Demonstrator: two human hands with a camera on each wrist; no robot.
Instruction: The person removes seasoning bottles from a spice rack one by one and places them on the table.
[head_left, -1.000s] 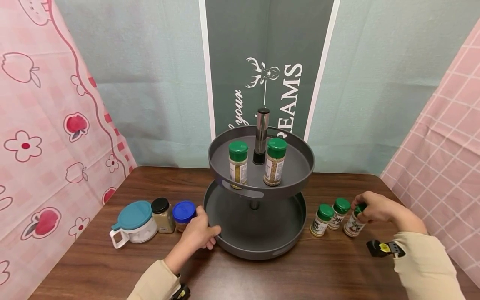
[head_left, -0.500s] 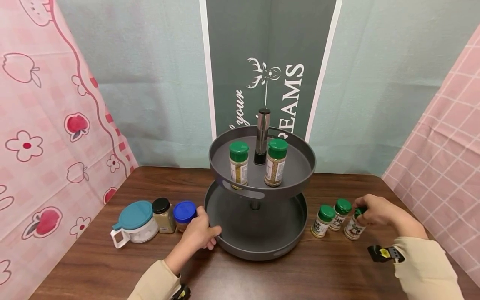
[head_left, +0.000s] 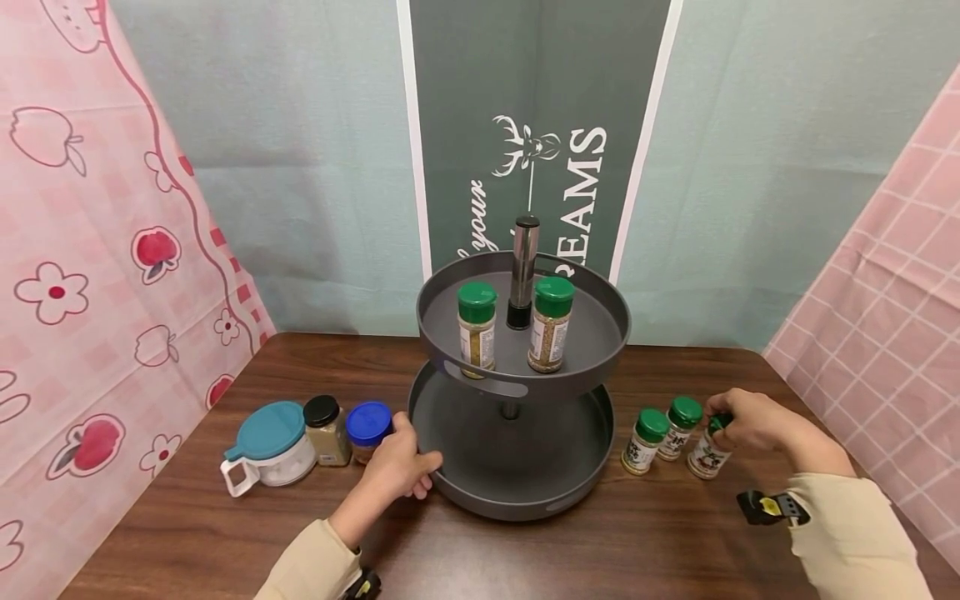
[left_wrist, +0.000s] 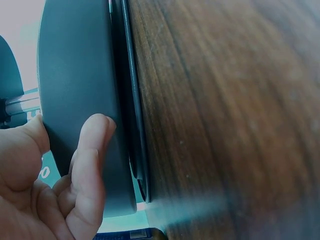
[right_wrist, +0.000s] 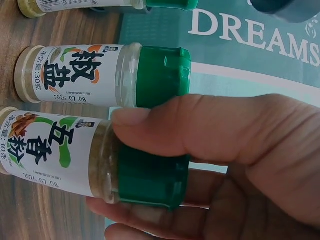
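A dark grey two-tier turntable [head_left: 517, 492] stands mid-table. My left hand [head_left: 397, 462] grips the lower tier's wall at its left side; in the left wrist view the thumb is over the rim and the fingers lie along the outside. At the right, my right hand [head_left: 757, 421] pinches the green cap of a spice jar [right_wrist: 50, 155], which stands upright with a white label. Beside it are two similar green-capped jars, one nearer [head_left: 637, 454] and one farther back [head_left: 675, 433]. Two larger green-capped jars, left [head_left: 477, 337] and right [head_left: 549, 333], stand on the upper tier.
Left of the turntable, a blue-lidded jar [head_left: 369, 423] stands close to my left hand. Beyond it are a black-capped jar [head_left: 327, 442] and a white handled pot [head_left: 288, 467] with a teal lid. Cloth hangs behind and on both sides of the wooden table [head_left: 645, 542].
My right hand has shifted very slightly lower in the view, still at the same jar's cap. The left hand and the turntable stay put.
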